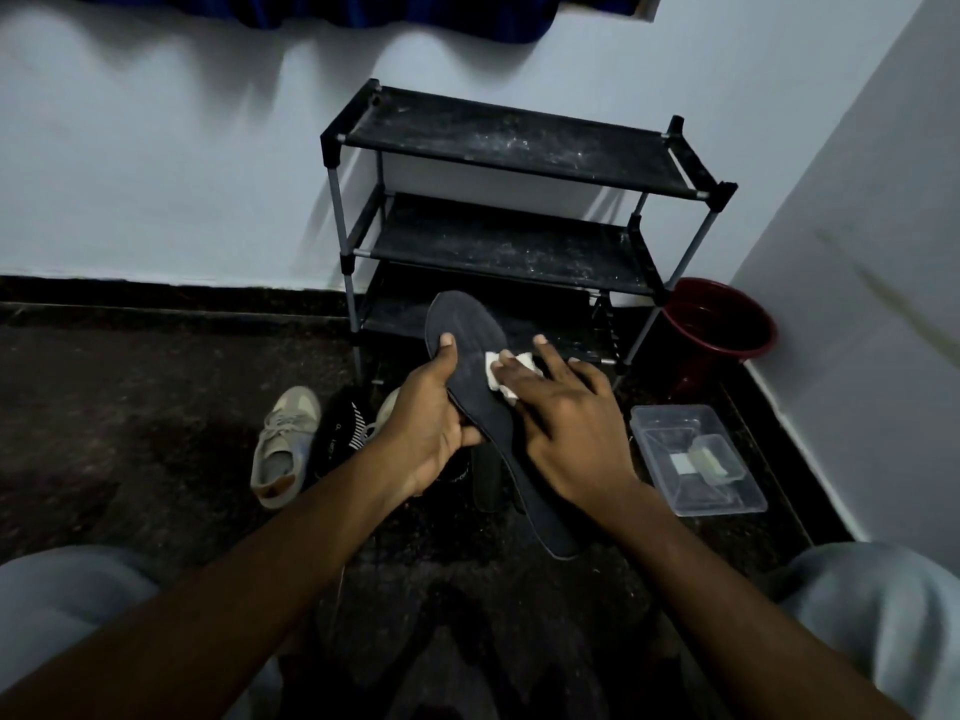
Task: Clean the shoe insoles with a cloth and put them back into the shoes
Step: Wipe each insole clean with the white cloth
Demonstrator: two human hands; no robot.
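While I held the insole [467,324] up in the air over the floor, the risks were mostly in my grip. My left hand [426,428] gripped it at one long edge only, thumb on top and fingers curled under, and the heel end hung free towards my knees. My right hand [566,423] lay on it with fingers straight and spread, pressing the white cloth [491,363] flat against the forefoot. I judged that a hard push there could bend the soft insole away from me or twist it out of my left hand. It would then drop onto the gritty floor and need wiping again. The cloth was small and only pinned under my fingertips, not wrapped round them, so it could bunch or slide out in mid-stroke. The light was poor too, and I could easily have missed a dirty patch.

The pale shoe [283,444] lay on the floor to my left, well apart from the insole, with a second one [387,405] partly hidden behind my left hand.

The clear plastic box [652,444] beside my right wrist held a smaller clear piece and something pale; I could not tell what they were. The red bucket [719,350] stood by the dusty shoe rack [509,148], and I could not tell whether it held water.
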